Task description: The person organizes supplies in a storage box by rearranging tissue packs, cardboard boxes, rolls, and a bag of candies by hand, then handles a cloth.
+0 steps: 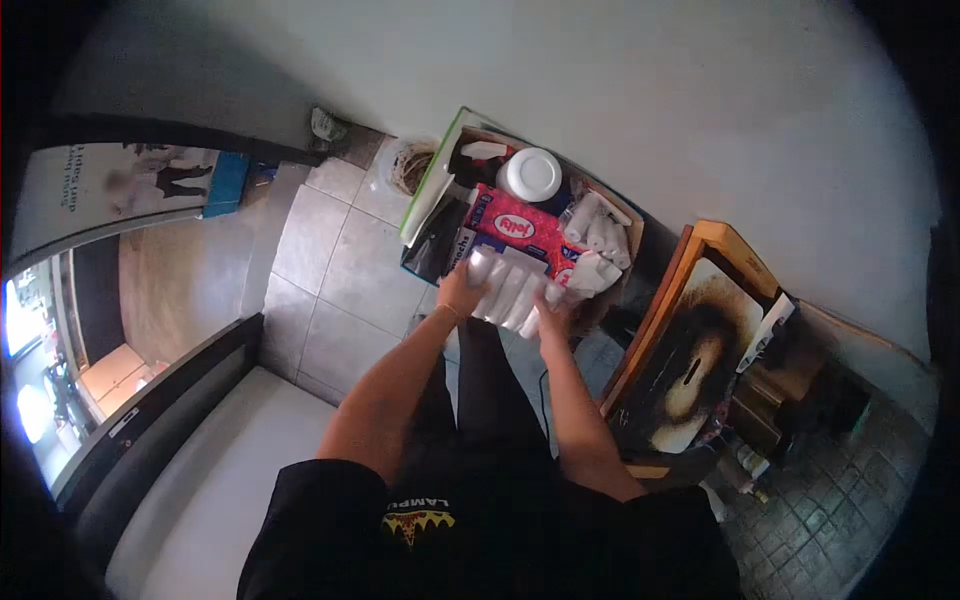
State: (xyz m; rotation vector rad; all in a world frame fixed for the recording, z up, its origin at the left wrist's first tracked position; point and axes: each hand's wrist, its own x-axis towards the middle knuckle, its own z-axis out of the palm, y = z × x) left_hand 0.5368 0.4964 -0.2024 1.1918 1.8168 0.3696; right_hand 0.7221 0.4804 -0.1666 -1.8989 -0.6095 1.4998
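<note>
Roll pack is positioned at the near side of the box; contact with the box cannot be confirmed. Its long axis appears to run from the left hand to the right hand. Fingers of each hand are curled onto one end, pinching the pack; neither hand is nearer.

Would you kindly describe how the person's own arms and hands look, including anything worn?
The forearms are bare below the short sleeves of a black shirt, which bears a yellow emblem and lettering. Neither hand is gloved: the left hand has a thin band at its wrist, while the right hand shows no band that I can make out.
</note>
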